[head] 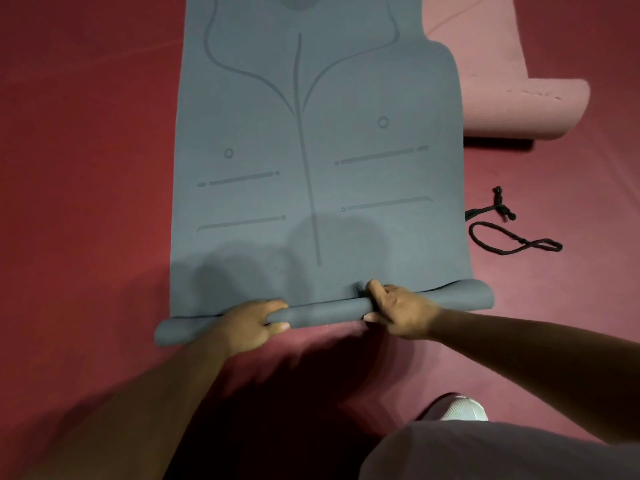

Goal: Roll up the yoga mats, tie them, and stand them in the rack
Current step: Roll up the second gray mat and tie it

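Observation:
A grey-blue yoga mat (311,140) with printed alignment lines lies flat on the red floor, running away from me. Its near end is curled into a thin roll (325,311) across the front. My left hand (249,322) grips that roll left of its middle, fingers curled over the top. My right hand (398,311) grips it right of the middle, thumb underneath. A black cord (509,233) with loops lies on the floor to the right of the mat, apart from both hands.
A pink yoga mat (512,98), its near end curled, lies at the upper right, partly under the grey mat's edge. My knee in grey cloth (502,448) and a white shoe (462,408) sit at the lower right. Red floor (86,168) surrounds everything.

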A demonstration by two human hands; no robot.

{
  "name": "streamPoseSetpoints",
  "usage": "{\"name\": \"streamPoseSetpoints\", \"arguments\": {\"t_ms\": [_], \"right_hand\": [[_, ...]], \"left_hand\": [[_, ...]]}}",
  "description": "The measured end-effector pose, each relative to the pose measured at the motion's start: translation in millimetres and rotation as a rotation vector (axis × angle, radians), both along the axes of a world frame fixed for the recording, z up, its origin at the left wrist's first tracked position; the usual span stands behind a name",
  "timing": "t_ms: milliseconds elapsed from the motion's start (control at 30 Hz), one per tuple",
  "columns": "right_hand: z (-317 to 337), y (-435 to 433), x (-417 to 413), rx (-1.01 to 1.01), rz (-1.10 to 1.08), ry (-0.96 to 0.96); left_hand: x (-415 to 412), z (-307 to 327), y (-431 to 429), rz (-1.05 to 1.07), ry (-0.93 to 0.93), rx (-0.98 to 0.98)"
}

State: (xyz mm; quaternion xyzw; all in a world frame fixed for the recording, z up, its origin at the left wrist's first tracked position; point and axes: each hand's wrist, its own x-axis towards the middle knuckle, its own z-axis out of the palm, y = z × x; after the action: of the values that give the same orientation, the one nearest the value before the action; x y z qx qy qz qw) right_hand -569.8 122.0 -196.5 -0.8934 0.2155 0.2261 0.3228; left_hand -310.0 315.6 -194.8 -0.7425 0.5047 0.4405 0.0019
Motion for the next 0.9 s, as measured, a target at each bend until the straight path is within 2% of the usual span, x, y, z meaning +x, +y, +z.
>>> {"name": "streamPoseSetpoints", "arguments": {"t_ms": [133, 233, 400, 500, 633, 800, 900], "right_hand": [[4.6, -10.9, 5.7, 0.096, 0.009, 0.071], [8.3, -11.5, 5.1, 0.049, 0.051, 0.055], [2.0, -10.1, 7.2, 0.078, 0.059, 0.038], [0.3, -10.7, 11.6, 0.09, 0.035, 0.04], [-4.0, -10.5, 17.0, 0.057, 0.004, 0.091], [-10.0, -8.3, 21.5, -0.027, 0.006, 0.111], [-11.0, -6.1, 18.8, -0.095, 0.047, 0.094]], "left_hand": [[7.7, -2.3, 1.5, 0.079, 0.084, -0.036], [7.6, -2.5, 0.6, 0.033, 0.018, -0.047], [-10.3, -4.7, 3.4, 0.132, -0.11, -0.115], [-14.7, -3.0, 1.5, 0.019, -0.336, -0.145], [-17.2, -3.4, 12.8, -0.177, -0.51, -0.231], [-18.1, 1.4, 20.1, -0.367, -0.607, -0.154], [-20.1, 2.0, 12.4, -0.337, -0.611, -0.123]]}}
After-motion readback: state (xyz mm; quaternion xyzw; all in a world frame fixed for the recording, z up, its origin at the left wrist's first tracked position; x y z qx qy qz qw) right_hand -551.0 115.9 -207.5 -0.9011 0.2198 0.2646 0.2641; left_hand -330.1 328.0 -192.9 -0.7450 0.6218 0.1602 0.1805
